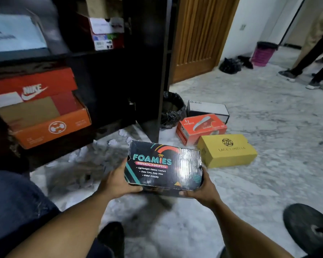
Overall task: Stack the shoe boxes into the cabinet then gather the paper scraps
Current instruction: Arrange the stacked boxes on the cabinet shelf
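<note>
A black Foamies Skechers shoe box (168, 164) is held above the marble floor, my left hand (117, 181) gripping its left end and my right hand (203, 189) its right end. Beyond it on the floor lie a yellow box (227, 150), an orange-red box (201, 127) and a black-and-white box (207, 108). The dark cabinet (144, 71) stands open at left; a red Nike box (35, 88) and an orange box (52, 127) sit on its lower shelf, more boxes (106, 32) above. White paper scraps (82, 153) lie on the floor by the cabinet's base.
A small bin with a black liner (171, 116) stands beside the cabinet's open door. A wooden door (198, 38) is behind. At far right are a person's legs (309, 62), a pink bin (263, 53) and black bags (229, 66). A round black object (309, 226) lies at lower right.
</note>
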Motion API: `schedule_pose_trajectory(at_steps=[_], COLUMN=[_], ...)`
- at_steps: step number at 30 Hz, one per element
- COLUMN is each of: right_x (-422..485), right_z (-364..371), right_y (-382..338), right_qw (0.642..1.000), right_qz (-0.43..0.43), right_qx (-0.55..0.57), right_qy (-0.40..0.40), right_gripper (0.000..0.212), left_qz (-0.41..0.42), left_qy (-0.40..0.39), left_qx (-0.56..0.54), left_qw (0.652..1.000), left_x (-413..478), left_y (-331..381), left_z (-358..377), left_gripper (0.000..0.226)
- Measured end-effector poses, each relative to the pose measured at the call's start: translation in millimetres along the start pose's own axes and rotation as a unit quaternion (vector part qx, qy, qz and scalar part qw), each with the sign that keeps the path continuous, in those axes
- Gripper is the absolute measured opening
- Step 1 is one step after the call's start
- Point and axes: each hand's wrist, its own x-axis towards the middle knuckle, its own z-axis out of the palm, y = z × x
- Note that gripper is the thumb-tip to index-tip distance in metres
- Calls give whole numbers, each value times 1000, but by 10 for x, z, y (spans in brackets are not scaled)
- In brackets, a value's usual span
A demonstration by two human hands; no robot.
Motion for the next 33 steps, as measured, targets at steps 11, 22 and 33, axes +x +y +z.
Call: schedule_pose_trajectory(at_steps=[11, 22, 33], right_x=[612, 1643, 2922], right_z=[938, 1674, 2487], right_y=[-2907, -4362, -5349], right_qw=[973, 934, 905], right_qz=[-206, -298, -367], right_qx=[105, 187, 213], right_qy=[-11, 68, 4], right_gripper=[99, 84, 68], left_qz=[10, 5, -60], left_qy=[343, 517, 654], left_qx=[83, -56, 26], left_qw=[936, 854, 753], left_x=[-830, -47, 862], left_y=[739, 691, 748], left_z=[-2843, -3649, -4896], left_gripper=[129, 93, 84])
